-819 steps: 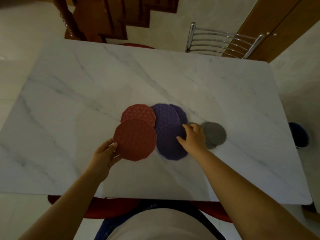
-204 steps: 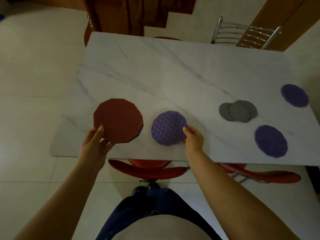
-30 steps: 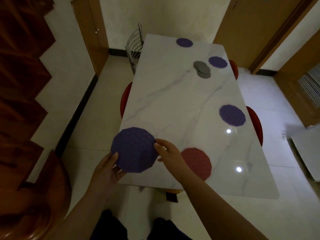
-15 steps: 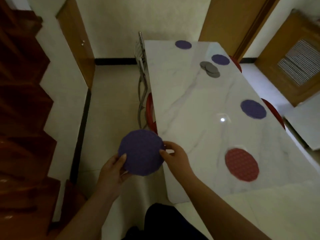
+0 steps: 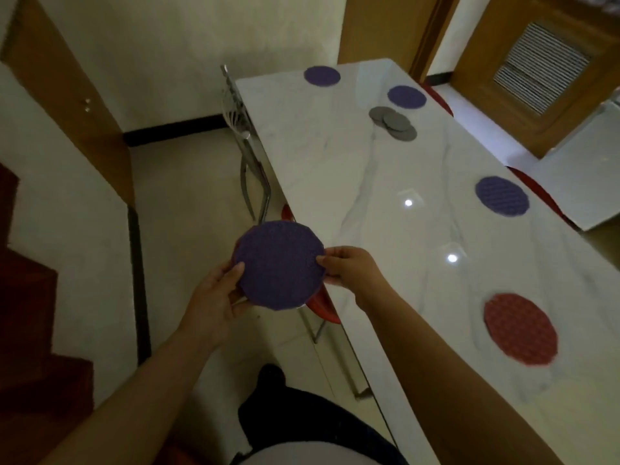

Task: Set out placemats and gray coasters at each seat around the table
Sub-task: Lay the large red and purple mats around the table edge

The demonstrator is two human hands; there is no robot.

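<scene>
A: Purple mat (image 5: 279,265) is up in the air, held flat between both hands, off the table's long left edge and over the floor.

B: And the grip?

A: Left hand (image 5: 219,290) has its thumb on top at the mat's left rim, fingers underneath. Right hand (image 5: 349,268) pinches the right rim, thumb on top. Both are closed on that one mat.

B: What is on the table (image 5: 352,182)?

A: Three purple mats lie flat: one at the far end (image 5: 322,75), one far right (image 5: 406,97), one at the right edge mid-table (image 5: 502,196). A red mat (image 5: 520,328) sits near the right edge, closest to the person. Gray coasters (image 5: 393,123) lie in an overlapping pile beside the far right mat, not touching it.

B: Any open room?

A: The whole left half of the marble is bare, from the far end down past the right hand. Two light glints show mid-table.

B: And along that left edge?

A: A metal chair (image 5: 246,142) stands pushed against it farther up, and a red seat (image 5: 320,305) peeks out below the held mat. Red seats (image 5: 536,191) also show past the right edge.
</scene>
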